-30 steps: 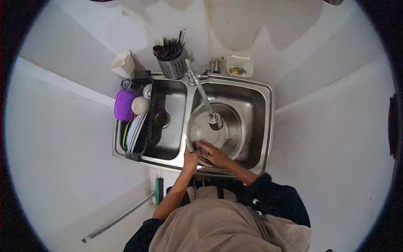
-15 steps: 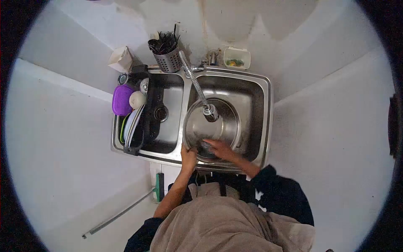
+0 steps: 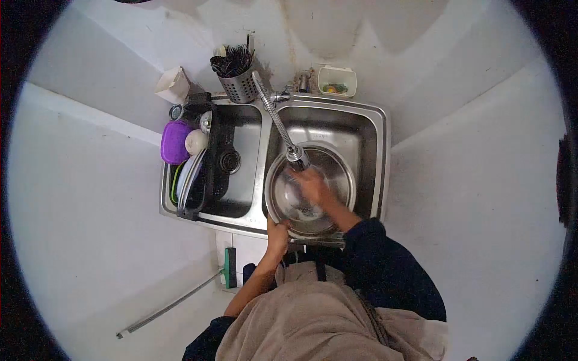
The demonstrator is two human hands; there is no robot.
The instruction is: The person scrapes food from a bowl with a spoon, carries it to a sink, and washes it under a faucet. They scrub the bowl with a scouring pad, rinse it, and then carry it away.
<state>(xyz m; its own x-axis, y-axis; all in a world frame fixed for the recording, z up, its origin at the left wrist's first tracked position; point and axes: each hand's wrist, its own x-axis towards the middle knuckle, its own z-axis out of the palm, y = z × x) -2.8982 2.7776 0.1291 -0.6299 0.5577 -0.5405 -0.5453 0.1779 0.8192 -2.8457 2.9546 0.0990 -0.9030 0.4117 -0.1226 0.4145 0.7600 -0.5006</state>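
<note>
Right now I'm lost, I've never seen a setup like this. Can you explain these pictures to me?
There's no machine, just a person's two bare hands. Every picture comes from one camera worn on the head, looking down at a double sink. The left hand grips the near-left rim of a metal bowl in the right basin. The right hand is over the bowl, just below the tap; it is blurred, so I can't tell whether it holds anything. On the left, a black rack holds plates, with a purple container beside them. A metal holder full of cutlery stands at the back.
</note>
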